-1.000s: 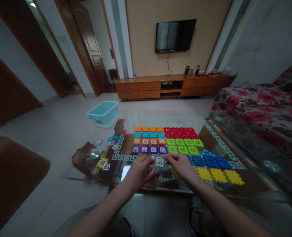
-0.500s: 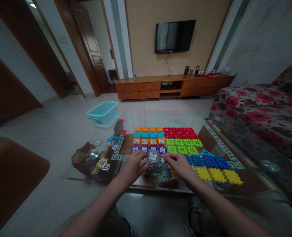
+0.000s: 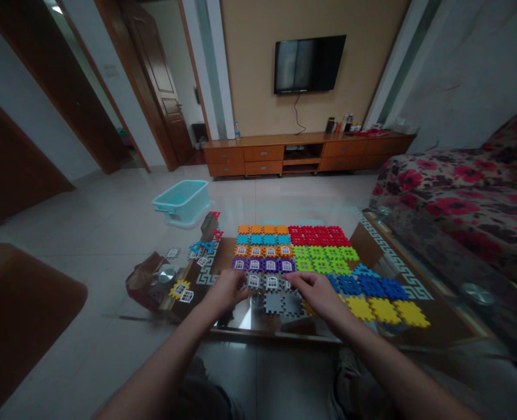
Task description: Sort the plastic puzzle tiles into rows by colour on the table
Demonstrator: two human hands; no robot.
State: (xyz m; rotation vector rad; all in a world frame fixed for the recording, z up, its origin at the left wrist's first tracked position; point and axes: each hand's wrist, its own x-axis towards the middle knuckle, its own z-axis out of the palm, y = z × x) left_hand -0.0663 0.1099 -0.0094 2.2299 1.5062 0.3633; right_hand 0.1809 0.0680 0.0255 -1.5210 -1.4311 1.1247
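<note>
My left hand (image 3: 229,293) is curled at the left end of a row of grey window tiles, its fingertips on the edge of the leftmost grey window tile (image 3: 254,282). At the row's other end, my right hand (image 3: 313,290) pinches the edge of another grey window tile (image 3: 287,282), partly covered by its fingers. A middle grey tile (image 3: 272,283) with a white window lies flat between them. Nearer me lie plain grey tiles (image 3: 275,303). Purple window tiles (image 3: 271,265) form the row just beyond.
Orange (image 3: 269,230), cyan (image 3: 269,240), red (image 3: 315,235), green (image 3: 324,259), blue (image 3: 371,286) and yellow tiles (image 3: 385,311) lie in rows on the glass table (image 3: 437,318). Loose pieces, including a yellow tile (image 3: 180,289), are at left. A turquoise bin (image 3: 182,201) stands on the floor.
The grey window tile that was raised between my hands now lies flat in the row. My left hand has moved left and toward me; my right hand has hardly moved.
</note>
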